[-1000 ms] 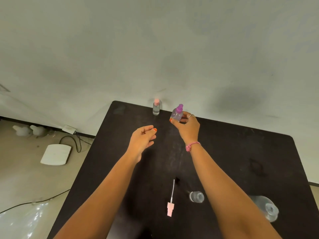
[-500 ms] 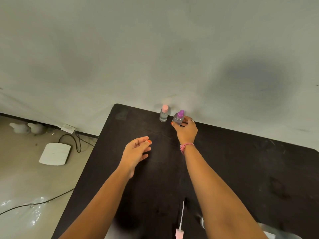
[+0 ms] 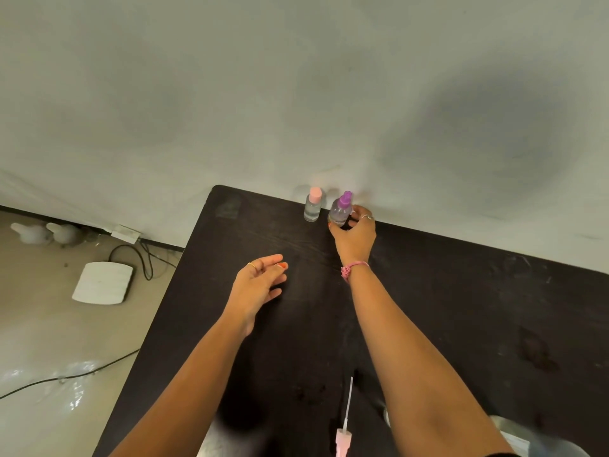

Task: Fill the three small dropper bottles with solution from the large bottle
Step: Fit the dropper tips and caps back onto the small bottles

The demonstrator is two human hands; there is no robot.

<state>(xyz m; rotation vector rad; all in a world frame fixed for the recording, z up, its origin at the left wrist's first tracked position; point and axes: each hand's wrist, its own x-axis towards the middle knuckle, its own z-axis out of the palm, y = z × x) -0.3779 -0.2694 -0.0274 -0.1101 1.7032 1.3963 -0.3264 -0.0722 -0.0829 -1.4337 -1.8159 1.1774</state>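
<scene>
— Materials on view?
— Matte black table with faint wood grain; clear plastic bottle with purple cap at the far edge, just beside a clear bottle with pink cap, both round and upright. Nearer, a pink pump top with thin white tube, lying flat.
— And the hands?
— Right hand curled round the purple-capped bottle, gripping its body. Left hand relaxed, fingers loosely spread, holding nothing, above the table.
</scene>
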